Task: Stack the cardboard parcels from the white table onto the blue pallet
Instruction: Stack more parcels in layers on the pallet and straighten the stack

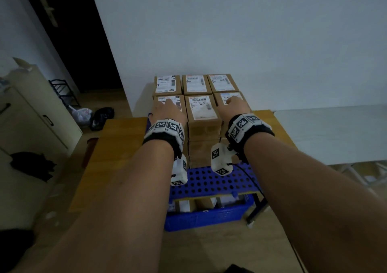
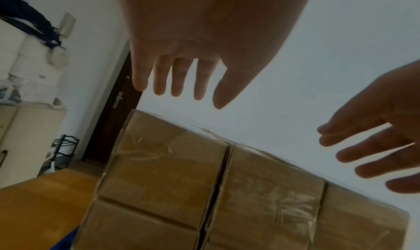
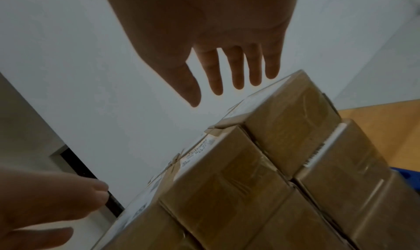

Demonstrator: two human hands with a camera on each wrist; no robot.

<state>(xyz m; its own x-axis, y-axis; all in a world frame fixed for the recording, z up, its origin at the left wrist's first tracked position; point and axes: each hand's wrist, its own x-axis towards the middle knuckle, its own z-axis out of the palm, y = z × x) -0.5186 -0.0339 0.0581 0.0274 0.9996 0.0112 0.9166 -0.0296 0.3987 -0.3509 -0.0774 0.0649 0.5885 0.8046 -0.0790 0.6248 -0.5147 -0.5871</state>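
Taped brown cardboard parcels with white labels stand stacked on the blue perforated pallet (image 1: 209, 180), two rows of three on top. My left hand (image 1: 165, 103) reaches over the front-left parcel (image 1: 178, 101). My right hand (image 1: 230, 101) reaches over the front-right parcel (image 1: 225, 95). The front-middle parcel (image 1: 202, 107) lies bare between them. In the left wrist view the left hand (image 2: 181, 85) has straight, spread fingers above the stack's front face (image 2: 163, 173). The right hand (image 3: 232, 77) looks the same, a little above the parcel tops (image 3: 291, 113). Neither hand holds anything.
The white table (image 1: 335, 130) runs along the right. The pallet rests on a blue crate (image 1: 209, 216) over a wooden surface (image 1: 117, 147). A cream cabinet (image 1: 31, 105), a black rack (image 1: 62, 92) and bags on the floor (image 1: 102, 115) are at the left.
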